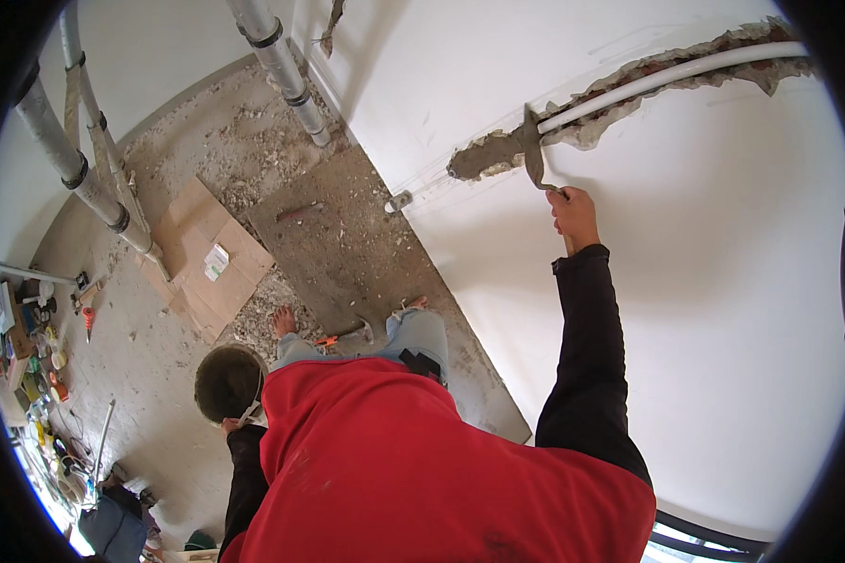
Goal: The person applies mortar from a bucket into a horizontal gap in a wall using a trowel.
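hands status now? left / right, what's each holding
Left hand: closed on the handle of a round bucket, held low at the side.
Right hand: closed on a trowel, blade at the mortar in the wall groove.

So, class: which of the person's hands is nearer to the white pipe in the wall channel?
Right. The right hand holds a trowel just below the white pipe; the left hand is far below, at a bucket.

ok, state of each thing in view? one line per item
right hand: shut on trowel handle, raised to the wall
trowel: blade pressed against the channel
wall channel: open, partly filled with mortar at its left end
white pipe: lying in the channel, uncovered
left hand: holding bucket
bucket: upright, contents dark
cardboard: flat on floor
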`<action>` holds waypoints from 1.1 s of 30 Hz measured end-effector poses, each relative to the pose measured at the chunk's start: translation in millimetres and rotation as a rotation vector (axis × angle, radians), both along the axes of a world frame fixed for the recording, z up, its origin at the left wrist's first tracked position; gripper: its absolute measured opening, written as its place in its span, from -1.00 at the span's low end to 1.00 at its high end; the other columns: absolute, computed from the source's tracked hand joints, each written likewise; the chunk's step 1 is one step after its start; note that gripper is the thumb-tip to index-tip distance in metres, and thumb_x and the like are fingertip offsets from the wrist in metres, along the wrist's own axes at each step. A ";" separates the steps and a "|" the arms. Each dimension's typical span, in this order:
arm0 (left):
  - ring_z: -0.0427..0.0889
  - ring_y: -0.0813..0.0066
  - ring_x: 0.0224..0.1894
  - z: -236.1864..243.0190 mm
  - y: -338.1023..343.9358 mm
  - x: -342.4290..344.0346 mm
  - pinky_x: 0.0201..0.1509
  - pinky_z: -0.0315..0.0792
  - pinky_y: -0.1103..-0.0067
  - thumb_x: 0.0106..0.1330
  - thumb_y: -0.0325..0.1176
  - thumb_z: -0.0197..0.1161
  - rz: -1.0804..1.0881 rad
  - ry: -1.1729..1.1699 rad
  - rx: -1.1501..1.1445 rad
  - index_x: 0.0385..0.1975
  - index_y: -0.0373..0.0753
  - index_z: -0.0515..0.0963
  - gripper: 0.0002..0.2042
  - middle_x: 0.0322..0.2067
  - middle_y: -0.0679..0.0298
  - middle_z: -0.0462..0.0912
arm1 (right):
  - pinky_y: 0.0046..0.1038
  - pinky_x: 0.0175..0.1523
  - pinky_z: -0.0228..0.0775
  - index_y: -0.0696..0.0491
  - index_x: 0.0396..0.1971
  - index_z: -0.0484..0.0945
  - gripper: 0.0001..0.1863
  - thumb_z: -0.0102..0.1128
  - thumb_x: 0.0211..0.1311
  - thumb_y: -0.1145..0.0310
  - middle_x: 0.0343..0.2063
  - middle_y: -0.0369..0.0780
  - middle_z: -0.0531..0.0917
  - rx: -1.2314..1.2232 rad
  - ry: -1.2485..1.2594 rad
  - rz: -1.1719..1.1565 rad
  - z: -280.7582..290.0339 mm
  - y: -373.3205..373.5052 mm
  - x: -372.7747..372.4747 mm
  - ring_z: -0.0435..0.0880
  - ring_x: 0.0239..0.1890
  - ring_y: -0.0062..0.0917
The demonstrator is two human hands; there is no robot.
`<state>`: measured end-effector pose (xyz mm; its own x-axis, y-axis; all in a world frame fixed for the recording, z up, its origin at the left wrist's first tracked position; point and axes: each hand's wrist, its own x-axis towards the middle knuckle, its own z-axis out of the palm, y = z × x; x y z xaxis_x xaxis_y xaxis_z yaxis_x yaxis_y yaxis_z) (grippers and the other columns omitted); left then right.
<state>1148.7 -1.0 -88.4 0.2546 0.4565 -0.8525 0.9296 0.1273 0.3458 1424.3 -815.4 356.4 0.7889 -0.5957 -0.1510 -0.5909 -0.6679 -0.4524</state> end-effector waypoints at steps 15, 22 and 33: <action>0.59 0.14 -0.46 10.4 9.7 -5.6 -0.27 0.50 0.23 0.17 -0.17 0.08 -0.545 -0.097 0.319 -0.61 -0.32 0.56 -0.67 -0.52 0.02 0.67 | -0.59 -0.50 0.23 0.14 -0.48 0.54 -0.82 0.25 0.21 0.35 -0.70 -0.36 0.49 0.469 0.143 0.234 76.9 74.2 -79.4 0.41 -0.66 -0.69; 0.61 0.30 -0.51 29.1 26.3 17.6 -0.48 0.46 0.36 0.11 -0.34 0.36 0.013 -0.179 0.064 -0.48 -0.38 0.61 -0.80 -0.55 0.10 0.65 | -0.59 -0.55 0.18 0.07 -0.56 0.46 -0.77 0.14 0.31 0.35 -0.69 -0.44 0.39 0.463 -0.021 0.008 9.6 5.2 -44.7 0.32 -0.67 -0.76; 0.61 0.26 -0.46 30.2 -12.2 25.8 -0.36 0.51 0.34 0.03 -0.19 0.38 -0.889 -0.201 0.485 -0.48 -0.29 0.60 -0.74 -0.53 0.15 0.63 | -0.46 -0.46 0.37 0.15 -0.25 0.46 -0.77 0.08 0.40 0.25 -0.66 -0.25 0.48 0.035 -0.159 0.204 -94.7 25.1 -73.5 0.48 -0.64 -0.59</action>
<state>1174.4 -13.2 -58.2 0.7854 0.3172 -0.5316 0.5393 -0.7721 0.3360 1350.8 -790.3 261.6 0.9075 -0.4186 -0.0333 -0.3655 -0.7484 -0.5535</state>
